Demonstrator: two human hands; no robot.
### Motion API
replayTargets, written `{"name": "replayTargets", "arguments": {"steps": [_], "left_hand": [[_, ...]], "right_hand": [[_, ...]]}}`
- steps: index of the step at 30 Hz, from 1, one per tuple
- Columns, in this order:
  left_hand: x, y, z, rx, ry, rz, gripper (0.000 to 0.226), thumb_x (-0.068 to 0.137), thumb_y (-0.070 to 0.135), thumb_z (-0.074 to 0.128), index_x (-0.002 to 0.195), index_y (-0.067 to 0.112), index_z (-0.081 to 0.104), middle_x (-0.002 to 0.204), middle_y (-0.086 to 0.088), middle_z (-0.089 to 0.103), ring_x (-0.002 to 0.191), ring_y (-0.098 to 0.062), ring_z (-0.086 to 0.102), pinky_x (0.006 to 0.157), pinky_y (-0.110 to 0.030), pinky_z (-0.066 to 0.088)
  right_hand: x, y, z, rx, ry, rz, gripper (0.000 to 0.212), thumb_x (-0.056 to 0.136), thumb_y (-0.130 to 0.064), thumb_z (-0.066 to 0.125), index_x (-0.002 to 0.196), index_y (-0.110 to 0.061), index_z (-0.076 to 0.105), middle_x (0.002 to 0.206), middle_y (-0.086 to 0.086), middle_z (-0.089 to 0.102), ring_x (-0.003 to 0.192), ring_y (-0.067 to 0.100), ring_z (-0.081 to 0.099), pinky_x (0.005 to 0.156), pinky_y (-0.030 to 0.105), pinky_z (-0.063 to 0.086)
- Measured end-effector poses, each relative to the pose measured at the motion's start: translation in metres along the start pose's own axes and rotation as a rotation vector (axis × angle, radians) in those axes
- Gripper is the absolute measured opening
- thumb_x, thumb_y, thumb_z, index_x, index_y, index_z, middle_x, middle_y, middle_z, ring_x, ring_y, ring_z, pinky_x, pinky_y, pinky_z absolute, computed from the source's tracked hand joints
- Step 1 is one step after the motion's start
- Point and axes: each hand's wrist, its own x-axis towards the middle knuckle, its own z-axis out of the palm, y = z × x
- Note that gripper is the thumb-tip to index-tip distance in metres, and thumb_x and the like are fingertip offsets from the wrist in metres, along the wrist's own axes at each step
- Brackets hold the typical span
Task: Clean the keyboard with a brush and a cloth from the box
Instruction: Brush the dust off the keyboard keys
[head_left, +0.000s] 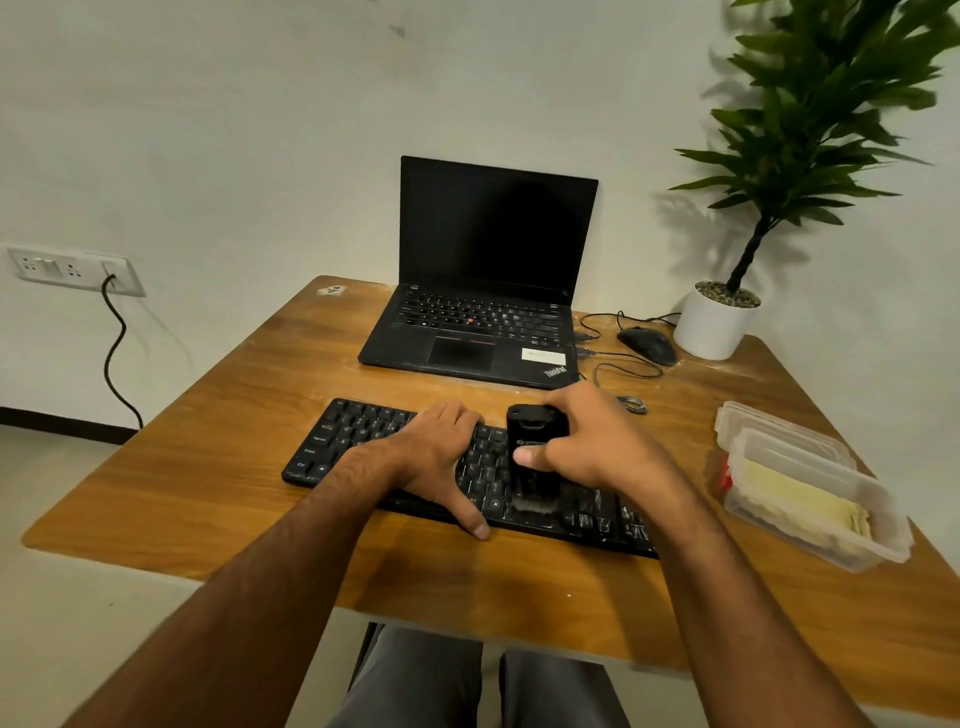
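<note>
A black keyboard (358, 441) lies across the middle of the wooden table (208, 426). My left hand (441, 457) rests flat on its middle keys, fingers spread and thumb over the near edge. My right hand (597, 441) grips a black brush (530, 457) by its body, thumb along the front. The brush's bristles touch the keys near the keyboard's front edge. A clear plastic box (841, 540) at the right holds a pale yellow cloth (800, 499). My right forearm hides the right end of the keyboard.
An open black laptop (483, 312) stands behind the keyboard. A black mouse (647, 345) with its cable and a potted plant (719, 322) sit at the back right. The box's lid (769, 426) lies behind the box. A wall socket (72, 267) with a cable is at left.
</note>
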Motion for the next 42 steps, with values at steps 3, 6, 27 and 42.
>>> {"name": "replayTargets", "arguments": {"steps": [3,6,27,42], "left_hand": [[-0.001,0.001,-0.001,-0.004,0.000,0.002,0.132,0.050,0.079,0.086,0.152,0.017,0.030,0.137,0.003,0.034,0.126,-0.015,0.033,0.118,-0.039,0.035],[-0.001,0.001,-0.001,-0.011,-0.007,-0.005,0.134,0.050,0.078,0.087,0.154,0.017,0.028,0.141,0.002,0.033,0.129,-0.016,0.032,0.119,-0.040,0.033],[0.005,0.027,-0.013,0.044,-0.115,-0.025,0.138,0.056,0.075,0.087,0.160,0.012,0.020,0.152,-0.004,0.030,0.138,-0.021,0.030,0.123,-0.042,0.030],[0.019,0.054,-0.005,0.110,-0.066,0.028,0.133,0.053,0.080,0.084,0.153,0.012,0.029,0.140,-0.002,0.033,0.127,-0.019,0.032,0.118,-0.040,0.035]], "right_hand": [[-0.002,0.001,0.015,-0.014,0.007,-0.001,0.046,0.077,-0.031,0.084,0.118,-0.021,0.067,0.105,-0.004,0.069,0.099,0.014,0.063,0.084,0.030,0.054],[-0.006,0.010,0.008,-0.083,-0.030,0.048,0.052,0.077,-0.029,0.084,0.124,-0.021,0.063,0.115,-0.002,0.066,0.107,0.016,0.059,0.087,0.028,0.049],[-0.006,0.045,-0.018,0.454,0.143,0.126,0.040,0.078,-0.017,0.083,0.114,-0.017,0.066,0.097,-0.005,0.068,0.094,0.013,0.064,0.075,0.029,0.050],[0.020,0.053,-0.037,0.312,0.465,0.081,0.032,0.081,-0.020,0.081,0.110,-0.012,0.072,0.093,-0.001,0.068,0.091,0.014,0.061,0.078,0.026,0.043]]}}
